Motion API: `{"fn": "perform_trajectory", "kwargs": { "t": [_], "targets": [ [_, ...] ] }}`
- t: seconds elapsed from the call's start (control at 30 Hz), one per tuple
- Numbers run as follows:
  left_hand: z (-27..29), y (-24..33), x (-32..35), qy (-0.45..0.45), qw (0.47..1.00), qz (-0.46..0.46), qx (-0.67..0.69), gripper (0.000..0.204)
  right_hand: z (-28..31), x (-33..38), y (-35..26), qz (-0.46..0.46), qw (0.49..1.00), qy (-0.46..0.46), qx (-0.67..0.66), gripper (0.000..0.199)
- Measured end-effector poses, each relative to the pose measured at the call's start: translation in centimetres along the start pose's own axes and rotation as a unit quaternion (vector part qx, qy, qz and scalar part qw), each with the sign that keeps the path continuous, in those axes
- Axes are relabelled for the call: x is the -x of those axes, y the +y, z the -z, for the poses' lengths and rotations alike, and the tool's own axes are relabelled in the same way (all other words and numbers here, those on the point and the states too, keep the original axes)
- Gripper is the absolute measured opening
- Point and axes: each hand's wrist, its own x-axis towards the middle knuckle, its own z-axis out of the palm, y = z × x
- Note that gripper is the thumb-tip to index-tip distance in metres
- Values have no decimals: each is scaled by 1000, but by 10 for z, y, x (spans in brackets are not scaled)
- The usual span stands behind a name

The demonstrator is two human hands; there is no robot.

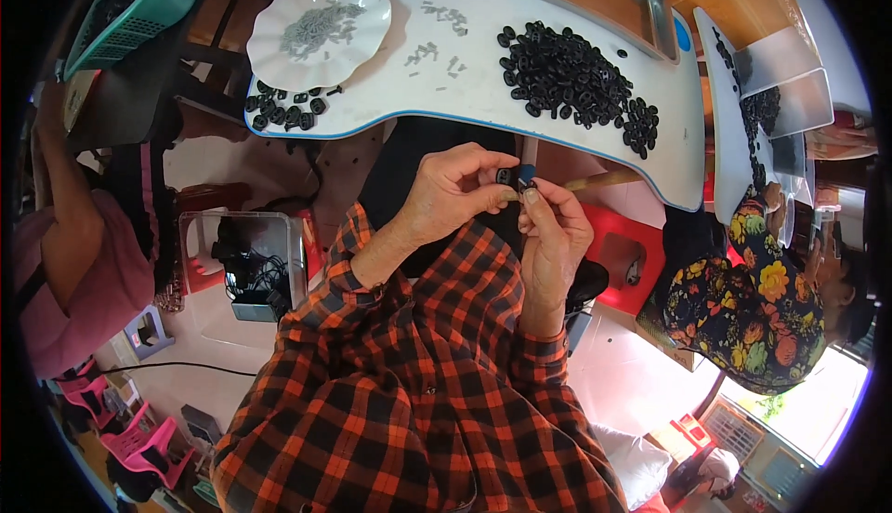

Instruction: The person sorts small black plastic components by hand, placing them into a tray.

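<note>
- Left hand: thumb and fingertips pinch a black part, held up just beyond the person's lap and short of the table edge.
- That part looks compact and rounded, with openings in its face; any lettering on it is too small to read.
- Right hand: just beside the left, its thumb and fingers pinch a small dark piece, mostly covered by the fingertips, so its form is hard to tell.
- Beyond the grip: a white table with a blue edge.
- Beyond and right of the grip: a heap of glossy black oval parts, many with holes; farther out, a metal tray.
- Beyond and left: loose grey slivers, then a white scalloped plate bearing a mound of similar slivers.
- Nearer than the plate, left of the grip: a cluster of chunkier black pieces.
- Well right of the grip: another person in a flowered garment.
</note>
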Motion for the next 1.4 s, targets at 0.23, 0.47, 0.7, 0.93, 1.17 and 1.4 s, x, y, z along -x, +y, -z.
{"fn": "perform_trajectory", "kwargs": {
  "t": [0.23,0.47,0.7,0.93,1.17,1.4],
  "targets": [
    [-1,0,1,5,997,17,76,32,-2,0,-2,1,1000,2,14,13],
    [1,-2,1,-3,988,50,148,31,-6,1,-4,6,1000,-6,16,14],
    [5,-7,1,-22,983,56,175,32,-10,3,-6,11,998,-8,55,14],
    [7,-7,1,-38,982,48,181,34,-13,3,-8,24,992,4,124,13],
    [9,-6,0,-30,985,40,168,34,-18,2,-9,18,988,14,155,13],
    [9,-4,0,-31,986,63,154,31,-19,1,-10,35,987,7,159,13]
  ]
}}
